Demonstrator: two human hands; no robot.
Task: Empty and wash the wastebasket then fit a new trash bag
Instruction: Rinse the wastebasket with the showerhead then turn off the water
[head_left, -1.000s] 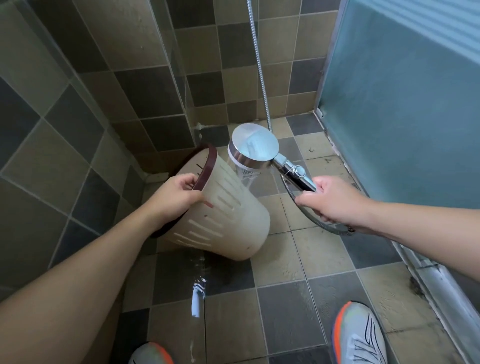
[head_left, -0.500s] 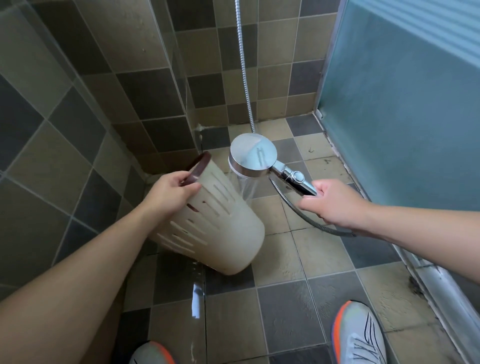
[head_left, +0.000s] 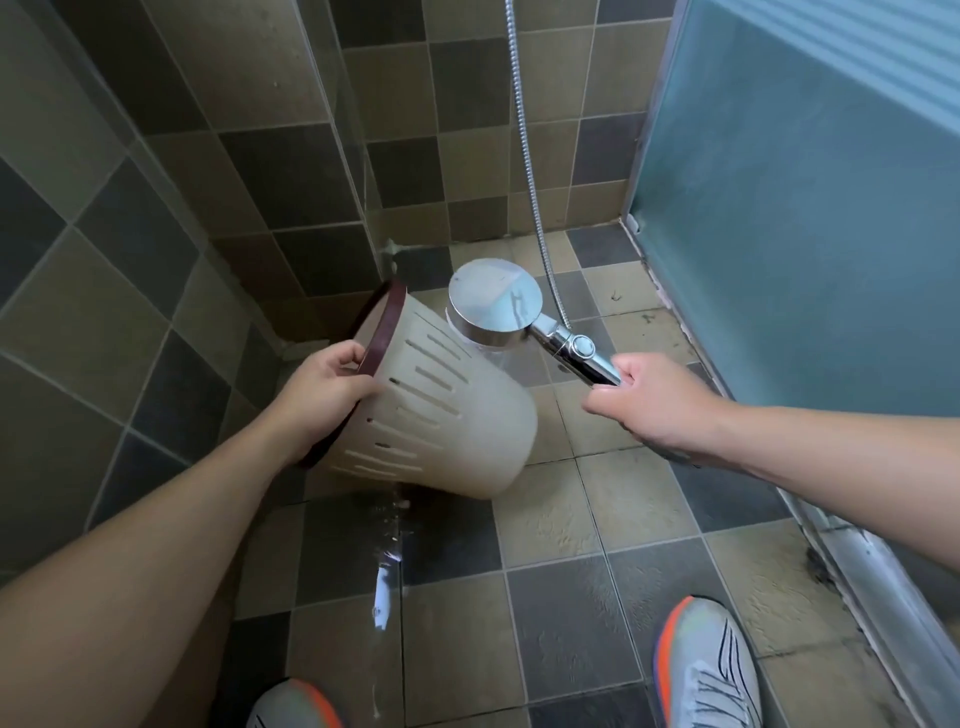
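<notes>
Your left hand (head_left: 324, 387) is gripping the wastebasket (head_left: 441, 410) at its dark red rim (head_left: 382, 332), thumb curling over the rim's edge and fingers wrapping beneath it. The cream, slotted basket is hanging tilted in the air, its closed bottom pointing away from your left fingers toward the right and down over the tiled floor (head_left: 561, 530). Your right hand (head_left: 654, 402) is clenching the chrome handle of the shower head (head_left: 493, 304), whose round head is sitting just beyond your right fingertips, close above the basket's side. Water (head_left: 387, 582) is streaming onto the floor below the basket, between your two shoes (head_left: 704, 670).
</notes>
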